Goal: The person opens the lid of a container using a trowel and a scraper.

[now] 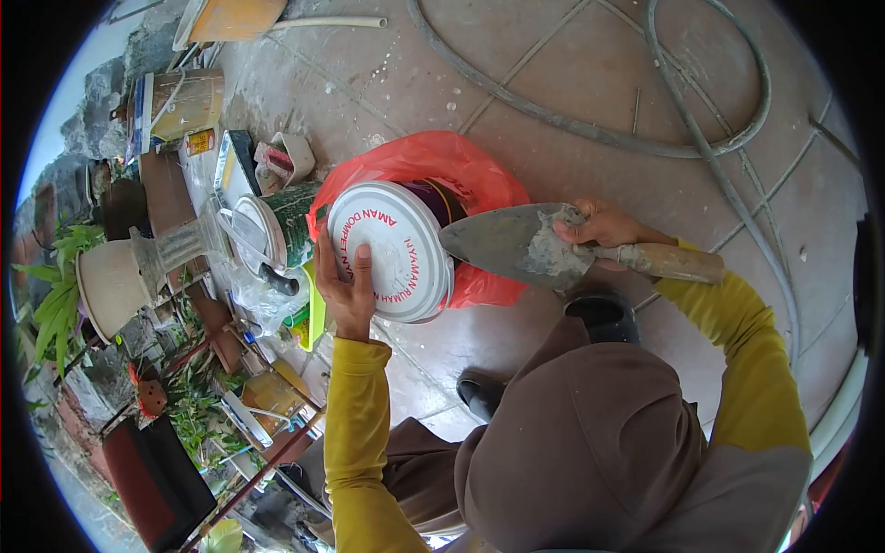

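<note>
Between hands (346, 290) (599, 226), lidded bucket (392, 251), trowel (516, 244)

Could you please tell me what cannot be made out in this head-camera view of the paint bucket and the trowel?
- Paint bucket: its contents and sides, hidden by the white lid and the red plastic bag.
- Lid print: partly covered by the left hand.
- Trowel: its neck, hidden under the right hand.
- Shoes: partly hidden by clothing.
</note>
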Demonstrator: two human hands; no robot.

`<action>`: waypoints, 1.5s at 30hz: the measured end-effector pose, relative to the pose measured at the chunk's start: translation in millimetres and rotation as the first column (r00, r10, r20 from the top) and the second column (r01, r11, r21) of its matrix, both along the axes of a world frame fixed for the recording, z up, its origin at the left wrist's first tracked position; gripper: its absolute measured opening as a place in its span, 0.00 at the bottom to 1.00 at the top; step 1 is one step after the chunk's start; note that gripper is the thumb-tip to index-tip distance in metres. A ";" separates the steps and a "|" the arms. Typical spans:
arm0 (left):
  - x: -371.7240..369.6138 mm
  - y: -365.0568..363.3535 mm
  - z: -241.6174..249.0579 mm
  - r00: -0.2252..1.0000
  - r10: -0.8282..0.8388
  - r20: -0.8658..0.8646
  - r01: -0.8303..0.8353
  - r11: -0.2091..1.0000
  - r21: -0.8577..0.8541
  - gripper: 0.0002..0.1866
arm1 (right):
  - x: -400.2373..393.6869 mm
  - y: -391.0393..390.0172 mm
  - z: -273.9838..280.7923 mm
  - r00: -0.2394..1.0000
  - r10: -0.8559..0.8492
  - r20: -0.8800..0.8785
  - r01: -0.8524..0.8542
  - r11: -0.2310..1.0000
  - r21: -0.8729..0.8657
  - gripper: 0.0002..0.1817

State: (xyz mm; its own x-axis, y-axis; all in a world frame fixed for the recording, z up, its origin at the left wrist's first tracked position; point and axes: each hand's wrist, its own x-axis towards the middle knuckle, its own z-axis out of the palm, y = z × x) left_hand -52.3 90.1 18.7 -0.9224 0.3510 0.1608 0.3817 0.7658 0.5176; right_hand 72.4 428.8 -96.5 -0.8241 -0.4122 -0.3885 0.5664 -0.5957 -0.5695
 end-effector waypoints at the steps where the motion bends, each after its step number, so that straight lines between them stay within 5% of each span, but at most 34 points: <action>1: -1.3 -0.2 -1.1 1.000 -0.003 -0.010 0.004 1.000 0.005 0.33 | -1.1 2.0 0.1 0.999 0.030 -0.018 -0.029 0.999 0.020 0.12; 7: 3.6 3.2 -3.8 0.998 0.057 0.028 -0.057 0.998 0.025 0.32 | 12.3 14.3 37.3 0.990 0.088 -0.108 -0.053 0.955 0.293 0.14; 9: 5.7 9.2 -3.0 0.995 0.030 -0.099 -0.040 0.994 -0.101 0.33 | 13.6 19.6 60.0 0.973 0.197 -0.117 -0.123 0.880 0.459 0.15; 13: 5.4 2.1 3.4 0.982 -0.097 -0.164 0.070 0.984 -0.161 0.35 | 18.6 9.8 67.0 0.985 0.068 -0.161 -0.009 0.939 0.344 0.17; 18: -6.4 -16.0 21.9 0.905 -0.424 -0.044 0.404 0.885 -0.230 0.47 | 5.1 18.7 65.1 0.996 0.037 -0.082 -0.022 0.984 0.179 0.21; 22: -9.5 -10.2 14.4 0.946 -0.304 0.115 0.292 0.950 0.109 0.46 | -15.6 35.3 65.4 0.975 0.198 -0.105 -0.176 0.967 0.182 0.21; 25: -6.5 -4.1 7.4 0.975 -0.217 0.052 0.218 0.976 -0.019 0.45 | -22.8 40.5 84.1 0.955 0.259 -0.143 -0.198 0.919 0.341 0.21; 26: -4.9 -6.1 1.5 0.978 -0.192 0.080 0.183 0.977 0.107 0.44 | -20.5 38.4 91.2 0.951 0.259 -0.168 -0.184 0.912 0.367 0.21; 30: -3.6 -10.8 -1.5 0.982 -0.179 0.057 0.172 0.979 0.106 0.43 | -2.2 31.4 97.5 0.951 0.204 -0.232 -0.085 0.894 0.440 0.20; 36: -8.6 -14.8 -0.8 0.978 -0.206 0.043 0.199 0.973 0.118 0.43 | -11.8 37.7 104.2 0.932 0.302 -0.199 -0.168 0.850 0.500 0.20; 40: -5.7 -12.8 2.2 0.979 -0.201 0.027 0.198 0.978 0.071 0.43 | -49.9 33.8 129.9 0.898 0.440 -0.021 -0.367 0.773 0.517 0.19; 43: -4.2 -15.3 -2.3 0.983 -0.182 -0.009 0.182 0.975 0.126 0.38 | -64.4 -9.9 121.6 0.764 0.631 -0.132 -0.376 0.603 0.703 0.19; 45: -4.9 -24.0 -5.0 0.987 -0.162 0.002 0.159 0.971 0.179 0.34 | -62.5 -13.9 130.8 0.777 0.595 -0.206 -0.321 0.655 0.684 0.20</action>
